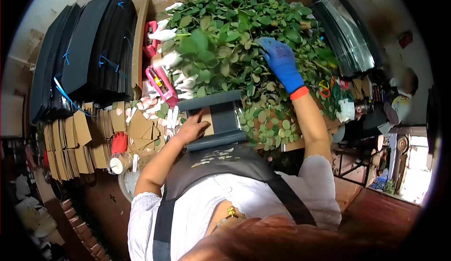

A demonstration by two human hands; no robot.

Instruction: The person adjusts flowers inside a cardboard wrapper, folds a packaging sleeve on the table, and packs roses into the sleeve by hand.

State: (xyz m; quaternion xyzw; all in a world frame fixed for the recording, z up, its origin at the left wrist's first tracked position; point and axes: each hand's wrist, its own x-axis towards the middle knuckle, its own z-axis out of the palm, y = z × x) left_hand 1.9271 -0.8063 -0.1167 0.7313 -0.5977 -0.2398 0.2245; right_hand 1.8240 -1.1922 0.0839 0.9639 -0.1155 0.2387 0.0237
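My left hand (191,128) is bare and rests with its fingers stretched on a tan cardboard piece (206,121), on the left part of a black sheet (224,117). The sheet's near and far edges curl up. My right hand (280,62), in a blue glove, is at the heap of leafy stems (235,21), its fingers drawn together around a flower stem that the leaves largely hide. Blurred leaves (199,45) and a blurred pale flower head (170,61) lie to its left. Pale wrapped flower heads (187,83) line the heap's left side.
Two pink tools (162,86), (151,39) stand left of the heap. Black sheet stacks (96,40) tied with blue string and cardboard pieces (70,143) fill the left. A lidded cup (119,163) is near my left elbow. Plastic-covered sheets (347,31) and a person (401,101) are at right.
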